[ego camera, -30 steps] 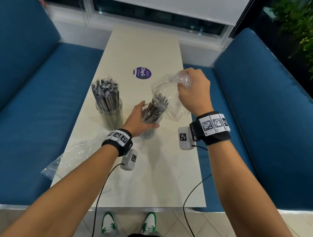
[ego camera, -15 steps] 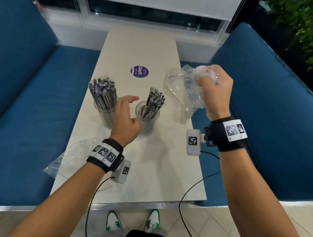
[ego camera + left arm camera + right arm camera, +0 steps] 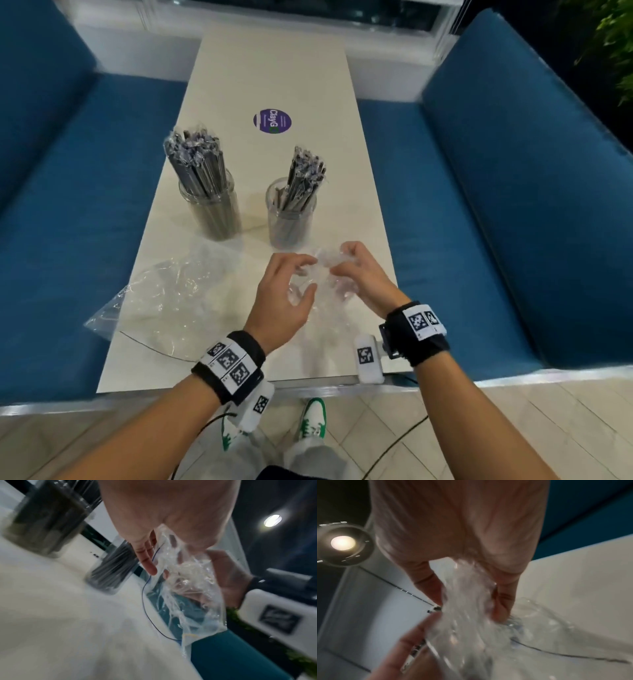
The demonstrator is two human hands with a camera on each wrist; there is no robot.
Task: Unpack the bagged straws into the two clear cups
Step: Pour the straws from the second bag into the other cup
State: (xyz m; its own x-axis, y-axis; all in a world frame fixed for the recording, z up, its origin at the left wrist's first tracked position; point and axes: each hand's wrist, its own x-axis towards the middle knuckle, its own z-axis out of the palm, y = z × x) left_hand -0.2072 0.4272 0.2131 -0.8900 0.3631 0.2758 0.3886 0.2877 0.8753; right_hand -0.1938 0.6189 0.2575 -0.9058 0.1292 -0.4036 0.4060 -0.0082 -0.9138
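Observation:
Two clear cups stand mid-table. The left cup (image 3: 214,212) is packed with wrapped grey straws (image 3: 197,161); the right cup (image 3: 291,219) holds a smaller leaning bundle of straws (image 3: 305,178). Just in front of the right cup, both hands crumple an empty clear bag (image 3: 323,270) above the table. My right hand (image 3: 342,263) grips the bunched plastic between thumb and fingers, as the right wrist view shows (image 3: 467,601). My left hand (image 3: 305,279) curls its thumb and fingers round the bag's near side. In the left wrist view the bag (image 3: 188,588) hangs below the hands.
A second empty clear bag (image 3: 171,294) lies flat at the table's near left, overhanging the edge. A round purple sticker (image 3: 272,121) sits on the far tabletop (image 3: 274,68). Blue benches (image 3: 479,205) flank both sides of the table.
My right hand brought the emptied bag down from the upper right to in front of the right cup. My left hand left that cup and took hold of the bag.

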